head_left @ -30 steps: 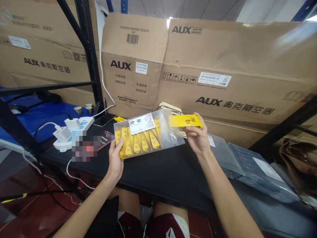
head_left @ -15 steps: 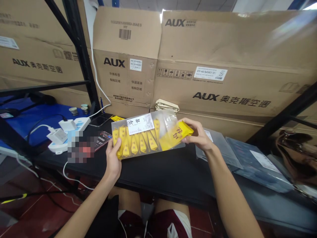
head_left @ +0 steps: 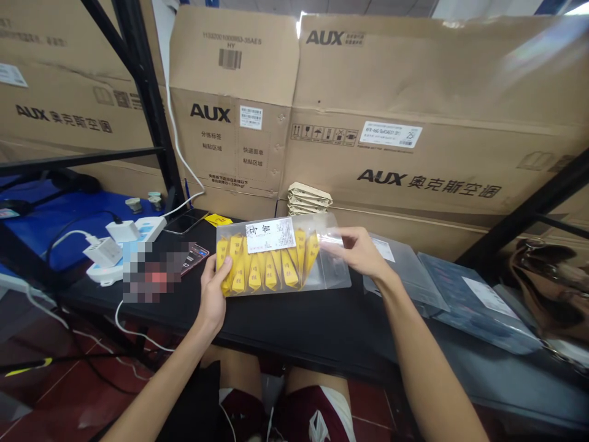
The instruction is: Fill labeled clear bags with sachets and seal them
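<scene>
A clear plastic bag [head_left: 338,273] with a row of several yellow packets [head_left: 270,273] inside is held up over the black table. A white printed label [head_left: 270,236] is stuck on its front. My left hand [head_left: 215,288] is closed round the bag's left end, thumb in front. At the right end, the fingers of my right hand [head_left: 361,248] reach into the bag's mouth, closed at the edge of the rightmost yellow packet [head_left: 312,255]. Shiny plastic partly blurs those fingertips.
Behind stand large AUX cardboard boxes [head_left: 391,156], with a stack of folded cream packets [head_left: 309,198] before them. To the left are a power strip [head_left: 108,270], phones [head_left: 186,222] and cables. Flat plastic bags [head_left: 478,307] lie to the right, near a brown bag [head_left: 550,282].
My right hand has moved left, taking the yellow packet from the bag's mouth in against the row. The bag has shifted slightly right and is more level.
</scene>
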Tool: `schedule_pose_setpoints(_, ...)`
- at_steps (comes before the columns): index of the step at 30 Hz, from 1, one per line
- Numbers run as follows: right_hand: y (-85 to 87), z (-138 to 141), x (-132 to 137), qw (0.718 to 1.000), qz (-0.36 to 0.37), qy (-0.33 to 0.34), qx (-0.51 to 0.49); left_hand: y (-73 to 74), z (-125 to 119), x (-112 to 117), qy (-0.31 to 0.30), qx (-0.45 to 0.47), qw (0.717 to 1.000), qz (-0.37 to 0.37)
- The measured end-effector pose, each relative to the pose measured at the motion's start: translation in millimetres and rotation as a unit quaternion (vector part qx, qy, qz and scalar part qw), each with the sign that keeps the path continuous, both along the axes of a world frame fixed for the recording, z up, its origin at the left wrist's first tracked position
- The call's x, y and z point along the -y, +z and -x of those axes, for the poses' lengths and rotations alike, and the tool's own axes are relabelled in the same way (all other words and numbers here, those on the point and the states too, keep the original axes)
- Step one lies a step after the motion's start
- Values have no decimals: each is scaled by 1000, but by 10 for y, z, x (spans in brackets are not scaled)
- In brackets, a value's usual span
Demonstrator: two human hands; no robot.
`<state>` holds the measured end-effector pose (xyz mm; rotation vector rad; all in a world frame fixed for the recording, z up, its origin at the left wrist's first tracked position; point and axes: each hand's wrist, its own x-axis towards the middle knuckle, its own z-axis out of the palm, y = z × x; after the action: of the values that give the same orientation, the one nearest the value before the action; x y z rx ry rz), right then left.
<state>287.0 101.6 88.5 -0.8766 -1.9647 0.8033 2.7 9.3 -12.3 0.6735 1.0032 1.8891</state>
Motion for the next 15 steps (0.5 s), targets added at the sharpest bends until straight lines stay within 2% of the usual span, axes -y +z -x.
schedule_pose_setpoints(2, -30, 83, 9, 998, -30, -23, -59, -11, 3, -10, 0, -5, 1000, -1)
schedule_pose_setpoints(5, -28, 135, -12, 997, -34, 6, -74, -7, 8, -24, 14, 21, 1000, -4)
schedule_pose_setpoints(7, -51, 120, -63, 991, -49, 4, -126, 6, 17, -29, 32, 58, 998, -12)
schedule_pose_setpoints(9, -158, 117, -130, 972, -92, -53, -210, 19, 33, -32, 51, 95, 994, -23)
schedule_pose_setpoints(10, -251, 140, -161, 963, -134, -92, -214, 23, 43, -34, 61, 111, 992, -30)
schedule_pose_setpoints(12, -503, 265, -208, 952, -243, -142, -120, 25, 63, -37, 78, 135, 987, -43)
schedule_pose_setpoints(13, -643, 371, -226, 938, -316, -141, -12, 23, 72, -38, 84, 143, 985, -49)
schedule_pose_setpoints(15, -888, 659, -269, 919, -373, -94, 84, 19, 83, -42, 95, 152, 982, -57)
